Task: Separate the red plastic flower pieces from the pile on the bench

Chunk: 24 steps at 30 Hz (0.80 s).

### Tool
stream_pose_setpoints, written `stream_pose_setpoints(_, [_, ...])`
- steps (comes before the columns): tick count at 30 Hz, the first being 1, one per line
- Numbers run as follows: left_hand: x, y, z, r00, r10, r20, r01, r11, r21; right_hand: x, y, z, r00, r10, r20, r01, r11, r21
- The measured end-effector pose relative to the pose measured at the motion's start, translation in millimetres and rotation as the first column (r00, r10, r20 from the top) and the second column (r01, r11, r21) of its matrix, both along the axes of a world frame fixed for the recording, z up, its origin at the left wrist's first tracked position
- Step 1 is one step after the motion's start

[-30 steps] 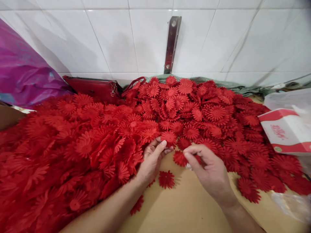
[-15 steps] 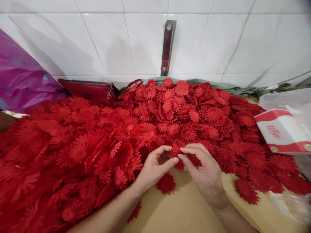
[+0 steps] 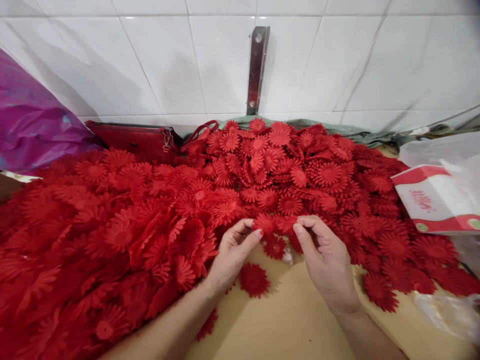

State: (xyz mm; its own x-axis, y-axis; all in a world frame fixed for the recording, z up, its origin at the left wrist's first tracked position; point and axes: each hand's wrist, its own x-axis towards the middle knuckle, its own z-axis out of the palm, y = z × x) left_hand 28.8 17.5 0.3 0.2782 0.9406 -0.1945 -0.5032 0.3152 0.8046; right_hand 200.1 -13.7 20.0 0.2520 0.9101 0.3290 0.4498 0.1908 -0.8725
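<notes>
A big heap of red plastic daisy-shaped flowers (image 3: 292, 170) covers the tan table (image 3: 285, 320), with a looser, larger-petalled heap (image 3: 93, 235) on the left. My left hand (image 3: 234, 250) pinches one red flower (image 3: 263, 223) between thumb and fingers at the heap's front edge. My right hand (image 3: 324, 260) pinches a neighbouring red flower (image 3: 285, 223) just to its right. The two flowers touch or nearly touch. A loose flower (image 3: 254, 279) lies on the table below my left hand, another (image 3: 275, 246) between the hands.
A white tiled wall with a metal bracket (image 3: 256, 65) rises behind. A red purse (image 3: 135, 141) lies at the back left beside a purple plastic bag (image 3: 33, 125). A white and red box (image 3: 438, 200) in clear plastic sits at the right edge.
Both hands have lifted slightly toward the heap and moved a little apart; each now pinches its own flower, where half a second ago the fingertips met over one spot.
</notes>
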Motion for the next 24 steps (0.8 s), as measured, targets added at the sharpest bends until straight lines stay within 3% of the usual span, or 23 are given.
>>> stream_pose_setpoints(2, [2,2,-3.5,0.991,0.116,0.069,-0.111,0.992,-0.065,0,-1,3.7,1.0,0.025,-0.015,-0.025,1.0,-0.001])
stream_pose_setpoints(4, [4,4,-4.1,0.976,0.19,0.104,-0.18,0.979,-0.092,-1,-3,8.8,0.981,0.192,0.042,-0.193,0.981,0.017])
stream_pose_setpoints(6, [4,4,-2.3,0.973,0.198,0.119,-0.186,0.977,-0.107,-2,-5,12.7,0.908,0.388,0.156,-0.396,0.918,0.018])
stream_pose_setpoints(8, [4,4,0.4,0.975,0.187,0.12,-0.172,0.977,-0.128,-3,-6,13.1,0.859,0.45,0.246,-0.469,0.883,0.024])
stream_pose_setpoints(11, [2,3,4.8,0.989,0.126,0.079,-0.115,0.986,-0.123,-4,-5,7.8,0.916,0.31,0.255,-0.345,0.933,0.103])
stream_pose_setpoints(15, [0,1,11.0,0.998,-0.031,-0.046,0.032,0.999,0.042,-6,-2,0.7,0.972,0.132,0.193,-0.161,0.976,0.146])
stream_pose_setpoints(17, [1,1,12.3,0.995,-0.071,-0.075,0.077,0.993,0.088,-7,-1,-0.9,0.978,0.124,0.166,-0.146,0.98,0.134])
stream_pose_setpoints(24, [1,-1,8.7,0.994,-0.093,-0.064,0.097,0.993,0.061,-9,0,-3.9,0.978,0.167,0.126,-0.182,0.975,0.124])
